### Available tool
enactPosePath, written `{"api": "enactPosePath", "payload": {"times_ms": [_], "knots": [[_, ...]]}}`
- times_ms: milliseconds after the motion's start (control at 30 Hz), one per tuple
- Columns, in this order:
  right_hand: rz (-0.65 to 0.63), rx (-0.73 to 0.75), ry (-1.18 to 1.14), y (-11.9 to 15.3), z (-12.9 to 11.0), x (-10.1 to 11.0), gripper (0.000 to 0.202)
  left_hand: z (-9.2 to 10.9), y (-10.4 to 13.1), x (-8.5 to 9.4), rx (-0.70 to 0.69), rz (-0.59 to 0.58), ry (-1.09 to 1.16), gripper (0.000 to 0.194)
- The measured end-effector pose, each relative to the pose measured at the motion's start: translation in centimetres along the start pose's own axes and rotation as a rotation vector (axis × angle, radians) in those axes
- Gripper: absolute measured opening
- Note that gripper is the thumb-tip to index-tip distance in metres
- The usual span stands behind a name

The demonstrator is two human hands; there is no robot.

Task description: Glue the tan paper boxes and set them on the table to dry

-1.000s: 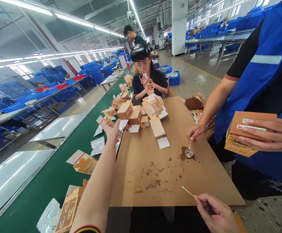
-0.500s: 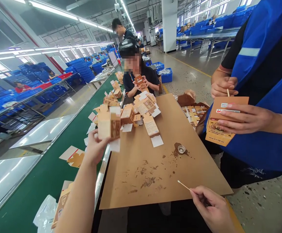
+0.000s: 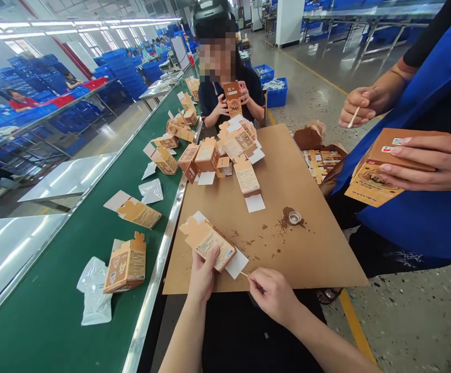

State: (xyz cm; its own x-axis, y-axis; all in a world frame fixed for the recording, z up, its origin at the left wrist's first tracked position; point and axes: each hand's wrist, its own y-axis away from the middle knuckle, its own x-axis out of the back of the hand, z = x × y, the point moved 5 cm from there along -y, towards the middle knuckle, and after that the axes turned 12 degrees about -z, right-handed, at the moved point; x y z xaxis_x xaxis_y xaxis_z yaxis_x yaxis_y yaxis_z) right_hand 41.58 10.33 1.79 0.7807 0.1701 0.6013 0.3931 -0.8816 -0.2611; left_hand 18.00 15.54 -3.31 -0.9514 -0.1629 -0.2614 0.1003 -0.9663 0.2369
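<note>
My left hand (image 3: 204, 272) is closed on a small printed cardboard box (image 3: 210, 241), thumb across its text side. The box lies tilted low over the front of the brown cardboard sheet (image 3: 311, 259), its end flaps sticking out and a white flap (image 3: 236, 264) pointing toward my right hand. My right hand (image 3: 270, 292) pinches a cotton swab (image 3: 244, 273), whose far end reaches the edge of that white flap; whether it touches cannot be made out. A small clear dish (image 3: 294, 218) stands in a wet stain on the sheet.
More open boxes (image 3: 208, 155) are heaped at the sheet's far left. Boxes and clear plastic bags (image 3: 95, 292) lie on the green conveyor (image 3: 46, 305). At right, a co-worker's hands hold a swab (image 3: 353, 118) and boxes (image 3: 381, 171). Another person opposite holds a box (image 3: 233, 98).
My left hand has brought the box down and right, toward me. My right hand has moved left with the swab to meet it. The co-worker's swab has come away from the boxes.
</note>
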Motion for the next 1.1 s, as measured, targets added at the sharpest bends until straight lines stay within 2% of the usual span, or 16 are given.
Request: {"api": "enactPosePath", "payload": {"times_ms": [100,200,333,433,633,767,933,1033,1100], "knots": [[-0.024,0.005,0.037,-0.4,0.3,-1.1,0.036,0.2,0.0,0.6,0.002,-0.014,-0.043,0.086],[-0.014,-0.007,0.037,-0.5,1.0,-1.1,0.036,0.4,0.1,0.6,0.007,-0.040,-0.063,0.085],[0.020,-0.043,0.034,0.0,1.9,0.4,0.038,0.7,0.9,-0.4,-0.025,-0.008,-0.115,0.091],[0.081,-0.085,0.015,1.5,2.3,2.0,0.038,1.0,2.1,-1.7,-0.111,0.030,-0.208,0.088],[0.208,-0.097,-0.070,5.1,2.9,4.4,0.032,0.7,4.6,-2.8,-0.235,0.121,-0.552,0.084],[0.235,-0.127,-0.059,6.4,2.8,4.8,0.034,-0.3,5.4,-2.5,-0.255,0.164,-0.710,0.071],[0.229,-0.140,-0.064,6.5,2.5,4.3,0.036,-0.9,4.8,-2.8,-0.265,0.167,-0.767,0.072],[0.242,-0.120,-0.084,6.2,2.4,4.3,0.035,-0.4,4.1,-1.4,-0.235,0.194,-0.753,0.081],[0.259,-0.121,-0.099,6.1,2.5,4.7,0.036,0.5,4.0,1.4,-0.182,0.207,-0.672,0.093]]}}
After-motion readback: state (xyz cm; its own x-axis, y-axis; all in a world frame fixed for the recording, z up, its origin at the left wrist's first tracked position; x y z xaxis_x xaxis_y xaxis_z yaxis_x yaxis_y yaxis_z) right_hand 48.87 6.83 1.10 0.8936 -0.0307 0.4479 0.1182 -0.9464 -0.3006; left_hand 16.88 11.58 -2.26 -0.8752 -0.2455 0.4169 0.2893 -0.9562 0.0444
